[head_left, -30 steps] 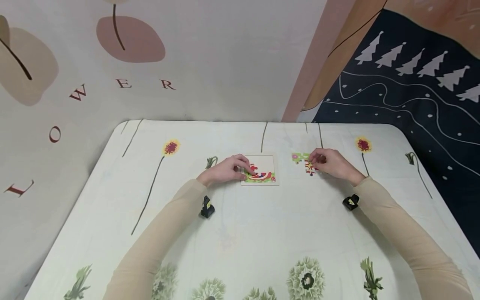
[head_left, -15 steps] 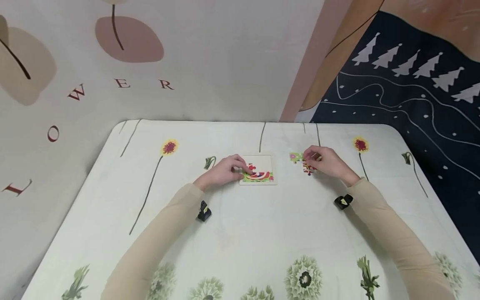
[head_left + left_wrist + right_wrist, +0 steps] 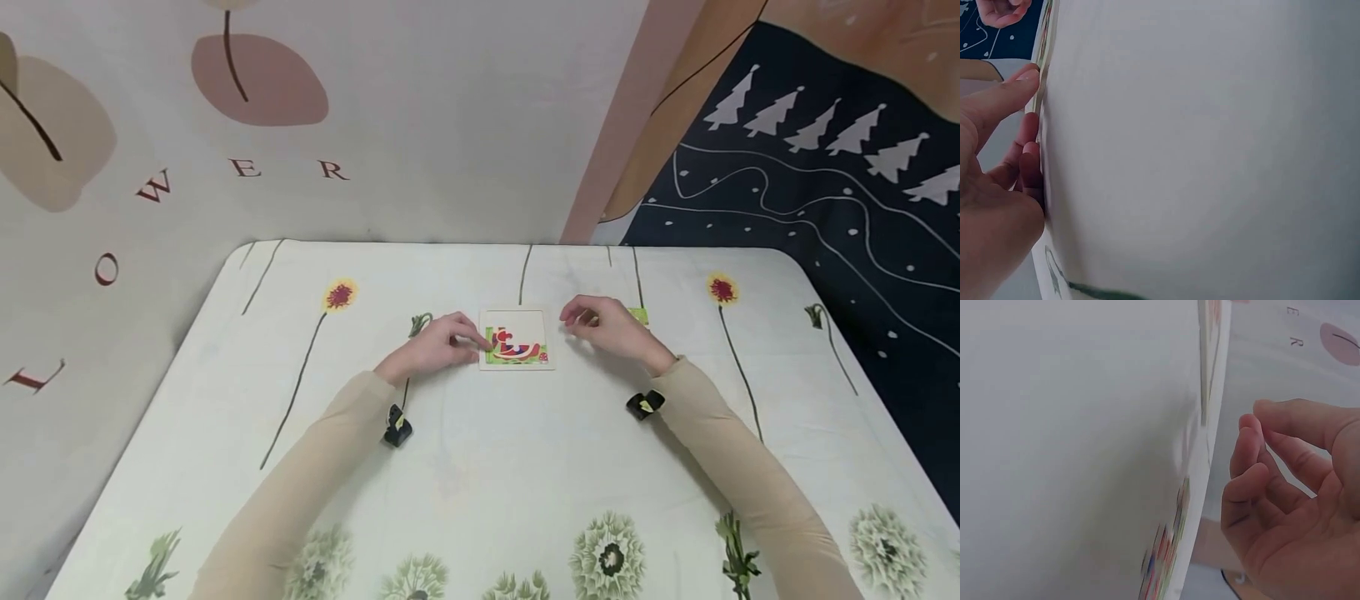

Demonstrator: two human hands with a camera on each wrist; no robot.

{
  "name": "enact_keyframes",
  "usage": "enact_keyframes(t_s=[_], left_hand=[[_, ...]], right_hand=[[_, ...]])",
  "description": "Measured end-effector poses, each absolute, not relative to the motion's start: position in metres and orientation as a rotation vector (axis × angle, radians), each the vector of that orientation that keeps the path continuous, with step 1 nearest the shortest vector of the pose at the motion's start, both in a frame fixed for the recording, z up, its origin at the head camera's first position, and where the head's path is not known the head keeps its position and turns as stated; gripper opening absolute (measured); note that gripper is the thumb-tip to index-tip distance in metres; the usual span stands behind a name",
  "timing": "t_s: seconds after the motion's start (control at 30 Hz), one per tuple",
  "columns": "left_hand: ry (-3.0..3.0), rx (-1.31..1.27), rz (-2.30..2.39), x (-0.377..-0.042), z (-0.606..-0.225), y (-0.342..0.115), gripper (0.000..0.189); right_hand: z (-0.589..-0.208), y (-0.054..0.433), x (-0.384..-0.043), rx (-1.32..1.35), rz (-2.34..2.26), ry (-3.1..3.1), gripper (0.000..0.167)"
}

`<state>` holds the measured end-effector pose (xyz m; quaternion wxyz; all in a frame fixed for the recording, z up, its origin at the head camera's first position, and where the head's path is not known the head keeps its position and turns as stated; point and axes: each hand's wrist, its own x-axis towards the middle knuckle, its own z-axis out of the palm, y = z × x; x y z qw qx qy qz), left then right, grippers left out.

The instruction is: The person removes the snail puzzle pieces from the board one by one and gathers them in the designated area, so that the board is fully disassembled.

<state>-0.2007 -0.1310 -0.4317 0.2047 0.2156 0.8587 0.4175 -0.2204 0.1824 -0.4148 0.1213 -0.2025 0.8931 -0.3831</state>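
Head view gave me the left hand (image 3: pixel 435 343) first, thumb and index pinching the left edge of a partly filled puzzle tray (image 3: pixel 525 322). Right hand (image 3: pixel 609 328) hung just off the tray's right side, fingertips bunched (couldn't tell if on anything), loose pieces (image 3: pixel 639 315) beyond; I figured a slack left grip plus a bump could skid the tray.

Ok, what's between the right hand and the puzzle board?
In the head view, just a narrow bare strip of white tablecloth shows between the right hand and the puzzle board.
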Motion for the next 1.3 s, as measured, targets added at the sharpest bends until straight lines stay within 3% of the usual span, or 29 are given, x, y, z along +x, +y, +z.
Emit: enact_keyframes(t_s=[0.77, 1.3], left_hand=[[2.362, 0.666, 1.144, -0.206, -0.439, -0.13, 0.028], [2.36, 0.696, 1.135, -0.206, -0.438, -0.13, 0.027]], right_hand=[[-0.419, 0.123, -0.217, -0.633, -1.18, 2.467, 0.017], [-0.419, 0.103, -0.222, -0.508, -1.055, 2.458, 0.027]])
